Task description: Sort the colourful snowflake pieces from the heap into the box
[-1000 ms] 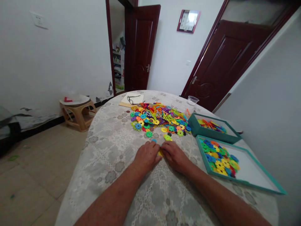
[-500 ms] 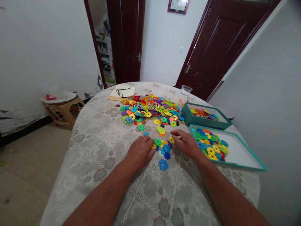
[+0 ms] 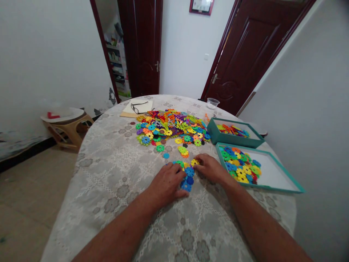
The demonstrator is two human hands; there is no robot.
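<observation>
A small cluster of plastic notched discs lies on the tablecloth between my hands. My left hand (image 3: 167, 183) rests palm down at its left side, thumb apart from the fingers, which cover part of the discs. A larger blue disc (image 3: 186, 186) lies close to the thumb. At the cluster's right edge, my right hand (image 3: 209, 168) has its thumb and forefinger around a yellow notched disc (image 3: 194, 162). A light blue disc (image 3: 166, 155) and a few yellow and orange discs (image 3: 183, 151) lie just beyond.
Farther back spreads a big heap of mixed notched discs (image 3: 171, 125). On the right stand a green box (image 3: 233, 140) with coloured pieces and its shallow lid (image 3: 278, 173) holding discs. Glasses (image 3: 139, 107) on a notebook (image 3: 127, 111) and a clear plastic cup (image 3: 212, 103) are behind.
My left hand has moved right and nearer to me, bringing the larger blue disc against the cluster. My right hand has moved left and closed on the yellow disc. The view has shifted slightly.
</observation>
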